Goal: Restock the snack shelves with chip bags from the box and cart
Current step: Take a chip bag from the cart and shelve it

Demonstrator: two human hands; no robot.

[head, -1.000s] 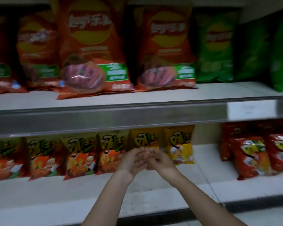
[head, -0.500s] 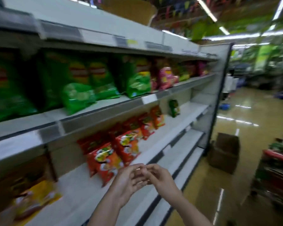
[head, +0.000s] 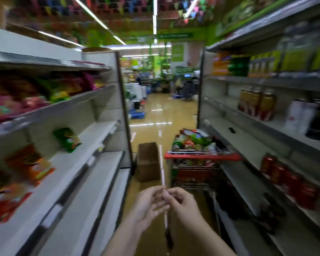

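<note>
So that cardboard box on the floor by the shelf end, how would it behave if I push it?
The cardboard box would probably slide easily: the floor looks glossy. Its top stands open, so the walls may flex. It might be light, though its contents are not visible.

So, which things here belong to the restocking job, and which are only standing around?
Belong to the job:
- cardboard box on the floor
- red cart full of snack bags
- snack shelves on the left
- green chip bag

Only standing around:
- juice bottles
- red cans
- blue crate

Bright ceiling strip lights [head: 155, 17], floor [head: 161, 108] glare, heavy edge blur.
</note>
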